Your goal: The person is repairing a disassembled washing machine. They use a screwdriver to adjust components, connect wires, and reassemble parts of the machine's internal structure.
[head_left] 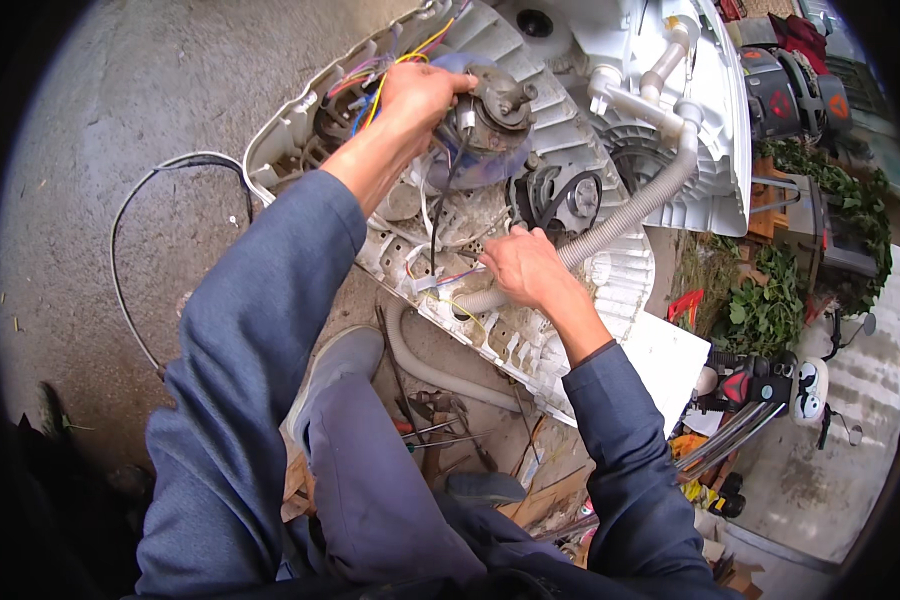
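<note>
An opened white washing machine [560, 350] lies tipped over in front of me, its inner parts exposed. At its far side, my left hand [417, 98] is closed at the edge of a round grey motor [498, 112], fingertips against its top. Yellow, blue and purple wires [370, 85] run beside that hand. My right hand [530, 268], fingers curled, is at the frame below a pulley with a black belt [570, 200]; whatever it grips is hidden. A ribbed grey drain hose [625, 215] passes just right of it.
A grey cable [115, 235] loops over the concrete floor at left. Below the machine, screwdrivers and other hand tools [440, 430] lie near my shoes [340, 365]. Green leafy plants [770, 300], a scooter-like vehicle [760, 385] and assorted clutter fill the right side.
</note>
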Demonstrator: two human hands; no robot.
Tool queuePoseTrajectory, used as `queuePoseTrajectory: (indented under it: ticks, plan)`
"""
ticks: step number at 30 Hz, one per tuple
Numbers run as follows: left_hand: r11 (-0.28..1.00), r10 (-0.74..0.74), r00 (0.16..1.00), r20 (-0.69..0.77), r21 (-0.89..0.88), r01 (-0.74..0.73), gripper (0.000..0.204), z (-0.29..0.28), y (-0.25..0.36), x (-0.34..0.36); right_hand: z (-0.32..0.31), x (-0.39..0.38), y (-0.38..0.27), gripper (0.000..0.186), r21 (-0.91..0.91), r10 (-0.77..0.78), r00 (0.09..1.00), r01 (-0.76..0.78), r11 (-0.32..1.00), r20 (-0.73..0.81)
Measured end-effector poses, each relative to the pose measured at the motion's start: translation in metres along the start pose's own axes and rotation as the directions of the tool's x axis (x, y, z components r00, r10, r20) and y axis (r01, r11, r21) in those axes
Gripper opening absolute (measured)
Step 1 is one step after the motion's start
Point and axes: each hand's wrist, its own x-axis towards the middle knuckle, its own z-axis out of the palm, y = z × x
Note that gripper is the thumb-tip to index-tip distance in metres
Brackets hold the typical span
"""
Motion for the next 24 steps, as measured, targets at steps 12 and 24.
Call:
queuePoseTrajectory:
  ticks: [12,24]
  plan:
    - [0.995,0.099,0.980,-0.170,0.030,-0.095,0.020,0.009,-0.012,-0.004,-0.149,0.085,-0.020,0.023,0.053,0.028,0.581,0.027,0.998,-0.813]
    - [0.993,0.112,0.973,-0.201,0.048,-0.105,0.017,0.013,-0.015,-0.008,-0.146,0.151,0.018,0.022,0.604,0.297,0.896,-0.042,0.796,-0.330]
